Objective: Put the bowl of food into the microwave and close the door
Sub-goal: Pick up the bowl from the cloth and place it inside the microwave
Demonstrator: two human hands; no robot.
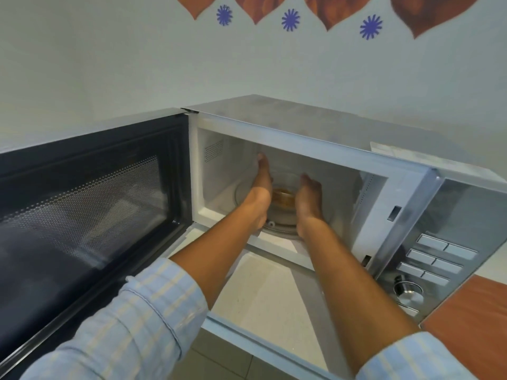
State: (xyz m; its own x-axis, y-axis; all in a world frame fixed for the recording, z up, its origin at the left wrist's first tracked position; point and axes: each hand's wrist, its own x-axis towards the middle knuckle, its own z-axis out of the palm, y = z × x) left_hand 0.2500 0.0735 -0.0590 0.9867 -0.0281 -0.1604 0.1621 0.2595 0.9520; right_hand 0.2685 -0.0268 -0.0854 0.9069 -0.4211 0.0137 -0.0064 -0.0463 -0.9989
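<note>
A clear glass bowl of brownish food (284, 198) sits on the glass turntable (277, 224) inside the open microwave (301, 144). Both my forearms reach into the cavity. My left hand (259, 193) lies along the bowl's left side with its fingers stretched straight toward the back wall. My right hand (308, 198) flanks the bowl's right side, fingers loosely extended. Whether the palms touch the glass I cannot tell. The microwave door (90, 204) stands swung wide open to the left, its dark mesh window facing me.
The control panel (436, 256) with buttons and a metal knob (408, 290) is at the right. An orange-brown counter surface (472, 322) lies at the lower right. A pale wall with decals rises behind. Tiled floor shows below the microwave.
</note>
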